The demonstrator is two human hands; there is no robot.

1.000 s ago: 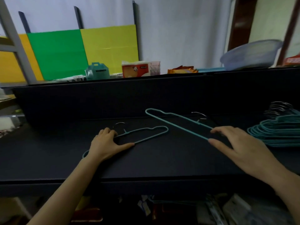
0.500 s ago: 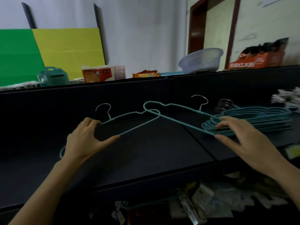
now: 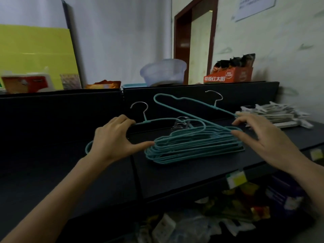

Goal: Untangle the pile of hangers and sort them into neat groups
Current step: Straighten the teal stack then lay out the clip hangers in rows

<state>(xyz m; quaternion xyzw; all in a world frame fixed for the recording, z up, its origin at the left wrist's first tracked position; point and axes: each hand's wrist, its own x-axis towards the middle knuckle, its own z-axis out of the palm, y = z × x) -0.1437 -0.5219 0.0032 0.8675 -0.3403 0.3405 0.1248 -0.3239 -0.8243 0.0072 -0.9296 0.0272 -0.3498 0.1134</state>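
Head view has your left hand [image 3: 114,137] pinching one teal wire hanger with a silver hook [image 3: 149,121] and your right hand [image 3: 263,137] pinching a second teal wire hanger [image 3: 216,107] over the stack of teal hangers [image 3: 189,148] toward the black counter's [image 3: 175,178] right edge; lowered while crossed, their hooks could snag and re-tangle it.

A dim room: pale wall [image 3: 114,41], brown door frame [image 3: 182,41], black counter [image 3: 175,176].

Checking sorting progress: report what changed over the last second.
The left hand and right hand each carried a hanger rightward and up. The left hanger and right hanger are now over the stack. Both grips are unchanged, and the stack stayed put.
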